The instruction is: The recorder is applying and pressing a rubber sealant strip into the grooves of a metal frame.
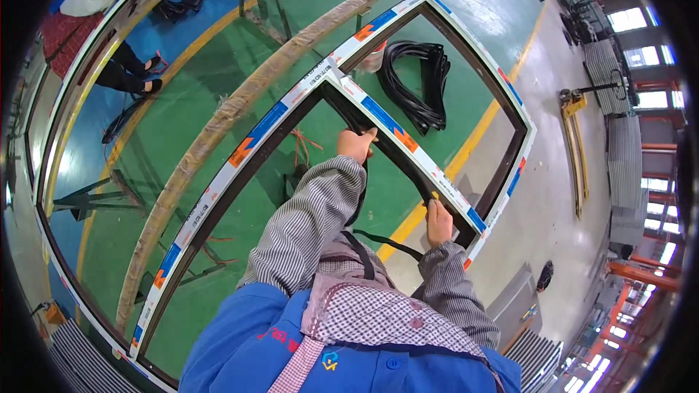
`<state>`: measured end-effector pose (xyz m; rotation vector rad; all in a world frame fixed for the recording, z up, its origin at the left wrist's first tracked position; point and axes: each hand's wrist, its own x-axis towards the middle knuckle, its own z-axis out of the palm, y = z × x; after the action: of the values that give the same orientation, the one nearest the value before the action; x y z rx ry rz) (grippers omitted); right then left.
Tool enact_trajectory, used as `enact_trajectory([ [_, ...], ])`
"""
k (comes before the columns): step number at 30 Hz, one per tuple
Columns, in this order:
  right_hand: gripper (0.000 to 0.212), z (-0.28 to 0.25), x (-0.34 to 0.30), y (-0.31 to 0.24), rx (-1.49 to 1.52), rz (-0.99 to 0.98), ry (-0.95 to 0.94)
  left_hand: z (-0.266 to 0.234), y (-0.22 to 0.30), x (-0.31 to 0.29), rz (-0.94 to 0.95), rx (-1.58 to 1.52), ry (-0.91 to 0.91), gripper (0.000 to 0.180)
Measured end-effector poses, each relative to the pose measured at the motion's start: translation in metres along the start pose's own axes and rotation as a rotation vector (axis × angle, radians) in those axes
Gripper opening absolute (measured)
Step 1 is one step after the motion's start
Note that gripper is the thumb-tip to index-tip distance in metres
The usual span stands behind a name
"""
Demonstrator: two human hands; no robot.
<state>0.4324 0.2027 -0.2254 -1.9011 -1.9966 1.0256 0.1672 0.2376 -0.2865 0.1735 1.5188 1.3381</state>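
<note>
A large window frame [378, 118], white with blue and orange protective film, stands before me, and a crossbar divides its openings. Along the crossbar's inner edge runs a black rubber strip [397, 159]. My left hand [354, 145] is closed on the strip near the crossbar's upper end, thumb pressed against it. Lower down, near the right corner, my right hand [439, 224] is closed at the same edge. A small yellow piece [435, 195] juts out above its fingers; its kind is hard to tell. A loose black strip [386, 239] hangs across my waist.
Beyond the frame a coil of black rubber strip [419, 87] lies on the green floor. A long wrapped curved bar [240, 98] spans the left side. Another person [80, 36] is at the far left. A yellow pallet jack [575, 145] stands at the right.
</note>
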Motion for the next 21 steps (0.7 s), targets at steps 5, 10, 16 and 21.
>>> enact_trajectory([
  [5, 0.030, 0.010, 0.012, 0.029, 0.139, 0.191, -0.129, 0.013, -0.002, -0.003, 0.106, -0.137, -0.014, 0.014],
  [10, 0.022, 0.005, 0.005, -0.014, -0.600, -0.315, 0.143, 0.011, 0.001, -0.003, 0.061, -0.343, -0.004, 0.008],
  [16, 0.068, 0.026, 0.052, -0.134, -0.629, -0.656, 0.367, 0.018, 0.017, -0.007, 0.057, -0.287, 0.064, 0.008],
  [21, 0.062, 0.087, 0.106, -0.158, -0.604, -0.637, 0.279, -0.001, -0.005, 0.005, -0.004, -0.040, 0.175, 0.024],
])
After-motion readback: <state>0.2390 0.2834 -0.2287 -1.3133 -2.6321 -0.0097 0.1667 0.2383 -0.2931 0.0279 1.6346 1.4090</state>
